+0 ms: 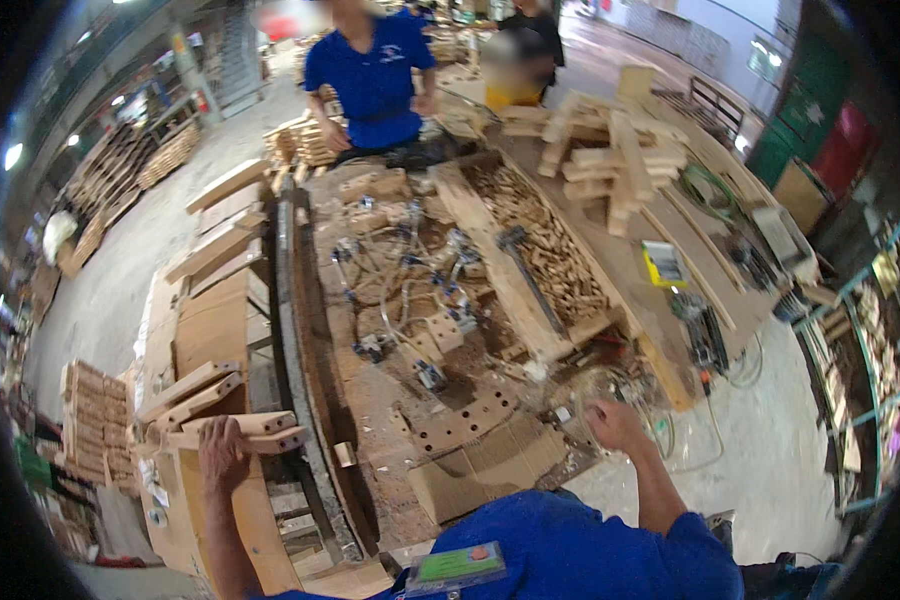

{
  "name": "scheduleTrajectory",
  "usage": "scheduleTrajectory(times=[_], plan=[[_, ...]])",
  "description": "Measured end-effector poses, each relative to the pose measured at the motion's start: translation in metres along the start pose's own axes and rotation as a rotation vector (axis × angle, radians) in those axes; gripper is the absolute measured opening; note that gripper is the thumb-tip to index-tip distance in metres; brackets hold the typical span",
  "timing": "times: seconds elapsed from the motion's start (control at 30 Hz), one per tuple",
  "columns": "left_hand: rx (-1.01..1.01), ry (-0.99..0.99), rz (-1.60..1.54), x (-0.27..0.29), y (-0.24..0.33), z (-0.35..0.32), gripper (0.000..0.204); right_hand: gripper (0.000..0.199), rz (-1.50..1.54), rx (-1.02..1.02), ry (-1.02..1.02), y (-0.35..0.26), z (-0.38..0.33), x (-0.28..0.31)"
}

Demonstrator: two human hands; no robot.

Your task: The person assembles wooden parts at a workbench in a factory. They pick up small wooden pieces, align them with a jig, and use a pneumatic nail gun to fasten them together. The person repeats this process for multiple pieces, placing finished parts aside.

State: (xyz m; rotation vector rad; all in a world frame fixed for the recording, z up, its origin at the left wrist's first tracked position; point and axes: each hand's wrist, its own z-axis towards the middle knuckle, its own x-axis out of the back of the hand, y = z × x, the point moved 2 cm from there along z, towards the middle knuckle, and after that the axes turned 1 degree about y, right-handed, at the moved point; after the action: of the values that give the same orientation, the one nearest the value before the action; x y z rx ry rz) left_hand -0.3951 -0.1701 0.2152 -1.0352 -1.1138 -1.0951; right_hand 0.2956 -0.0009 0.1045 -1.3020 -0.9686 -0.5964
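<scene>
In the head view, we took the cardboard sheet (490, 465) on the tabletop (382, 440) as our landmark. Well to its left, our left hand (226, 450) was closed over the drilled wooden pieces (270, 431), their holed ends pointing toward the sheet. The hand came over the top near their far ends, likely to keep them together and steady. Our right hand (615, 424), just right of the sheet, had curled fingers; we could not tell whether it held anything.

A curved drilled block (465, 420) lay at the sheet's far edge, holes upward; the cardboard perhaps shielded wood from scratches. Beyond it spread clear tubing (405, 290) with metal fittings, and farther off to the right, wood offcuts (540, 240) sat behind a long plank (500, 265), which seemed to contain them.

As for writing, a badge (457, 568) with a green card hung on our shirt nearer than the sheet, and the co-worker (370, 85) beyond it wore a pale chest emblem; we could read neither reliably.
</scene>
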Motion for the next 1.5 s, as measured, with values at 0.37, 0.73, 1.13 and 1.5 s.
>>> scheduleTrajectory(times=[0.37,0.73,1.13,1.5], plan=[[-0.321,0.012,-0.198,0.005,0.257,0.002,0.080,0.037,0.115,-0.134,0.068,0.040,0.184,0.017],[-0.199,-0.268,-0.356,-0.062,0.378,-0.035,0.061,0.043,-0.297,-0.285,0.026,0.076,0.342,-0.031],[-0.115,-0.295,-0.303,-0.167,0.422,-0.040,0.061,0.019,0.270,0.060,0.007,0.058,0.244,-0.021],[-0.174,-0.367,-0.324,-0.170,0.414,-0.036,0.088,0.019,0.442,0.179,-0.419,0.009,0.048,-0.092]])
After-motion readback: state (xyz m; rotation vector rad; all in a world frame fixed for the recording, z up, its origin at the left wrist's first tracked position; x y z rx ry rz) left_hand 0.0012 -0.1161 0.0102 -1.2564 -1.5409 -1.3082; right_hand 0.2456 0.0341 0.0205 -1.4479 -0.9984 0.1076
